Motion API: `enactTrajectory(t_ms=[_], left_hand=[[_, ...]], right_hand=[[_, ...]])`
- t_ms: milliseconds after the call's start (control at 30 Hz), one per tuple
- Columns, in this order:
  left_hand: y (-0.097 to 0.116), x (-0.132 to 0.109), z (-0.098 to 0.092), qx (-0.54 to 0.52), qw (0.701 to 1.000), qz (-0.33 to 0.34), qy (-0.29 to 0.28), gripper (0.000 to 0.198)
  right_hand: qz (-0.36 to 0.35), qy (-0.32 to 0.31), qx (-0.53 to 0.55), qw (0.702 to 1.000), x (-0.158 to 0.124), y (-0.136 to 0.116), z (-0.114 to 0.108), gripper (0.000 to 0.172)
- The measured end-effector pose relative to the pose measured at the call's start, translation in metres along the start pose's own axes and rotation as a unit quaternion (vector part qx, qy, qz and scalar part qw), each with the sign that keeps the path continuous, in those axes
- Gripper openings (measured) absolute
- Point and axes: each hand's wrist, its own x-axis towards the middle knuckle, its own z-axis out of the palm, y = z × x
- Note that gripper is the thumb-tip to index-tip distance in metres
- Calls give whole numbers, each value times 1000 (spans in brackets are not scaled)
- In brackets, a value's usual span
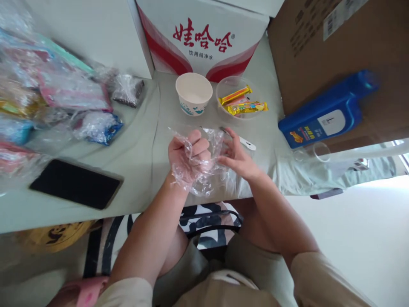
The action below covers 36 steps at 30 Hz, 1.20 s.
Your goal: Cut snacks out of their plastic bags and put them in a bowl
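Note:
Crinkled clear plastic film [204, 185] is bunched in and around my left hand [191, 155], whose fingers are curled into a fist on it. Beside it, my right hand [238, 155] has thumb and forefinger apart, with its fingertips at the film's right edge. Just behind the right hand lies a white pen-like stick [247, 143], partly covered by the fingers. A white paper bowl [194, 96] with blue print stands upright beyond my hands. To its right, a clear round bowl [221, 108] holds yellow wrapped snack sticks [244, 107].
A black phone [76, 183] lies at left, below a heap of plastic-wrapped packets [73, 91]. At the back stands a white and red carton [204, 38]. A blue bottle [329, 111] leans along a brown cardboard box [338, 55] on the right.

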Motion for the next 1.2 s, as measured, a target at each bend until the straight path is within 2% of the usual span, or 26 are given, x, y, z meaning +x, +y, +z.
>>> enactTrajectory(t_ms=[100,167,200,267,300,333,433,500,600,667,733,833,900,1000,1067,1133,1200], left_hand=[[11,-1,-4,-12,999,23,23,49],[23,-1,-6,-35,998,43,23,48],[29,-1,-6,-49,997,52,16,46],[40,-1,-5,-77,995,63,4,41],[43,-2,-4,-90,994,64,2,39],[46,-1,-2,-100,993,65,5,38],[46,3,3,-97,992,67,34,37],[41,11,3,-67,993,79,63,38],[31,25,-7,34,985,111,131,32],[25,31,-15,123,973,118,158,23],[22,32,-21,202,965,101,136,23],[23,26,-24,288,948,100,89,50],[26,22,-25,318,934,134,93,58],[32,19,-27,328,925,166,98,48],[36,19,-28,324,926,171,93,31],[39,19,-30,328,925,171,87,13],[41,19,-32,360,912,183,79,8]], right_hand=[[109,-69,145,981,-1,-2,-16,67],[110,-37,184,976,-3,1,-27,50],[88,10,200,976,-3,3,-31,49],[33,109,245,963,-2,8,-36,59],[17,136,276,952,-2,10,-36,66],[15,141,308,941,-2,12,-36,71],[63,101,367,922,-4,16,-28,82],[80,120,345,927,-7,20,-23,84],[62,225,284,930,-9,28,-22,78],[50,263,260,928,-8,34,-25,75],[39,267,244,931,-7,39,-30,75],[29,264,220,939,-5,48,-38,75],[21,278,201,939,-4,54,-45,72],[3,317,156,935,-5,57,-52,65],[-13,332,135,934,-7,54,-53,58],[-43,327,129,935,-10,46,-52,52],[-72,300,113,945,-12,39,-50,49]])
